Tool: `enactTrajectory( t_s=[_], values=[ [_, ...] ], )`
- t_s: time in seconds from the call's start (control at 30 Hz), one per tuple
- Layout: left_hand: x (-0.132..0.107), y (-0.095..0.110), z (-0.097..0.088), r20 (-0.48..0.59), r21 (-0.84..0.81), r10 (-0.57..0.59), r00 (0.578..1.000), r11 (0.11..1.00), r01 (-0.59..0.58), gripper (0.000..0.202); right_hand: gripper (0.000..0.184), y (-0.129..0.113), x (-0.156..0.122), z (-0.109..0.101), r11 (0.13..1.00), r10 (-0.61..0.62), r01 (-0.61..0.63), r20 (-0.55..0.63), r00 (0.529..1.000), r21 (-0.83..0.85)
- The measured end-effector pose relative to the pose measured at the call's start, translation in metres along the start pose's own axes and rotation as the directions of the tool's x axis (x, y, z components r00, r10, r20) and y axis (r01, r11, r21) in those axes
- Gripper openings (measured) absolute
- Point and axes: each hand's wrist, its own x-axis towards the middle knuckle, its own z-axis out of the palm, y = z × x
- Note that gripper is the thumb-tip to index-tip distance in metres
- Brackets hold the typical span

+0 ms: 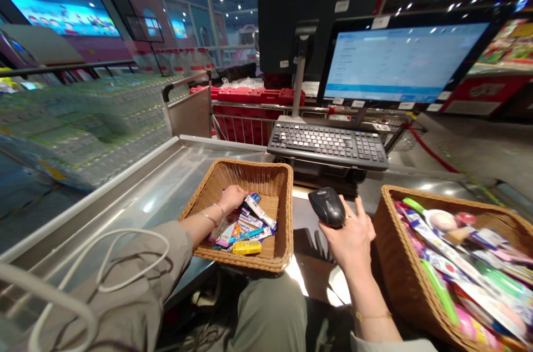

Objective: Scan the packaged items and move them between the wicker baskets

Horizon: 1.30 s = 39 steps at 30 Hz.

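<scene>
My left hand reaches into a brown wicker basket, its fingers curled together over the packages there; what they hold, if anything, is hidden. Small boxed and wrapped packages lie in that basket, among them a white-and-blue box, a blue stick-like item and a yellow pack. Between the two baskets, my right hand grips a black handheld barcode scanner. Its rounded head points up and left, and some fingers stretch out behind it.
A second wicker basket on the right holds many mixed packages. Behind the hands stand a keyboard and a lit monitor. The metal counter has a raised rim on the left. A pale cable loops over my left sleeve.
</scene>
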Motion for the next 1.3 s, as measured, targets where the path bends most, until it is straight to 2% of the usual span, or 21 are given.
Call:
enactTrajectory(
  t_s=[0.07, 0.13, 0.27, 0.37, 0.5, 0.63, 0.8, 0.93, 1.07, 1.3],
  values=[
    [0.002, -0.005, -0.007, 0.058, 0.125, 0.031, 0.998, 0.991, -0.038, 0.030, 0.044, 0.000, 0.000, 0.000, 1.000, 0.004, -0.004, 0.002, 1.000, 0.000],
    [0.005, -0.007, -0.014, 0.129, 0.213, 0.117, 0.985, 0.966, -0.143, 0.028, 0.043, 0.000, 0.001, 0.000, 1.000, 0.008, -0.008, 0.004, 1.000, 0.002],
    [0.007, -0.011, -0.019, 0.315, 0.258, 0.294, 0.902, 0.888, -0.380, 0.056, 0.042, 0.000, 0.001, -0.001, 1.000, 0.020, -0.020, -0.005, 1.000, 0.006],
    [0.007, -0.016, -0.015, 0.380, 0.315, 0.364, 0.850, 0.813, -0.489, 0.057, 0.042, 0.000, 0.001, -0.002, 1.000, 0.026, -0.026, -0.001, 1.000, 0.004],
    [0.005, -0.022, -0.010, 0.281, 0.399, 0.494, 0.823, 0.720, -0.568, 0.039, 0.044, 0.000, 0.001, -0.001, 1.000, 0.031, -0.031, -0.005, 0.999, -0.002],
    [0.003, -0.023, -0.009, 0.197, 0.360, 0.611, 0.767, 0.683, -0.636, 0.018, 0.043, 0.001, 0.000, -0.001, 1.000, 0.018, -0.018, 0.002, 1.000, -0.010],
    [-0.001, -0.013, -0.018, 0.136, 0.305, 0.692, 0.709, 0.651, -0.695, 0.007, 0.047, 0.002, -0.001, 0.000, 1.000, 0.024, -0.024, -0.010, 1.000, -0.005],
    [-0.005, -0.001, -0.032, 0.149, 0.390, 0.720, 0.677, 0.587, -0.710, 0.010, 0.051, 0.002, -0.001, 0.000, 0.999, 0.034, -0.034, -0.019, 0.999, -0.002],
    [-0.008, 0.010, -0.046, 0.146, 0.471, 0.732, 0.666, 0.541, -0.697, 0.010, 0.048, 0.001, -0.002, -0.001, 1.000, 0.016, -0.016, -0.019, 1.000, -0.001],
    [-0.017, 0.026, -0.073, -0.101, 0.491, 0.751, 0.653, 0.609, -0.623, 0.016, 0.037, 0.002, -0.003, -0.003, 1.000, 0.018, -0.019, -0.032, 0.999, -0.021]
  ],
)
